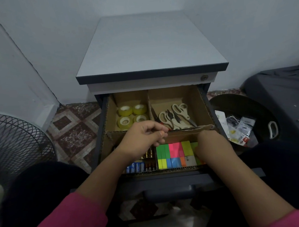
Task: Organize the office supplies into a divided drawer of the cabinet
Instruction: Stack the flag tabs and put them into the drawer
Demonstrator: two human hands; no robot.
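In the middle of the frame a small grey-topped cabinet (149, 47) with dark blue edging stands against a pale wall, and its upper drawer (214, 112) is pulled out toward the viewer. A brown cardboard divider insert (185, 129) splits the drawer into four compartments.

The upper-left compartment holds four rolls of clear yellowish tape (132, 116), set two by two. The upper-right compartment holds several pairs of cream-handled scissors (175, 116), lying overlapped with their blades pointing toward the lower right. In the lower-left compartment lie blue and gold cylindrical batteries (141, 164), partly covered by the left forearm. The lower-right compartment is packed with bright sticky-note blocks (174, 154) in green, pink, yellow, blue and orange.

The left hand (143, 140) hangs over the centre of the drawer, just above the middle cardboard wall, its fingers curled inward and the thumb against the fingertips; whether it pinches anything cannot be told. The right hand (212, 144) reaches down into the lower-right compartment at its right edge, its fingers hidden among the sticky-note blocks, so its grasp cannot be told. Both arms wear pink sleeves (68, 223).

At the left edge stands a dark wire fan grille (14, 140). At the right a round dark basket (243, 124) holds loose packets, on a patterned tile floor (75, 129)
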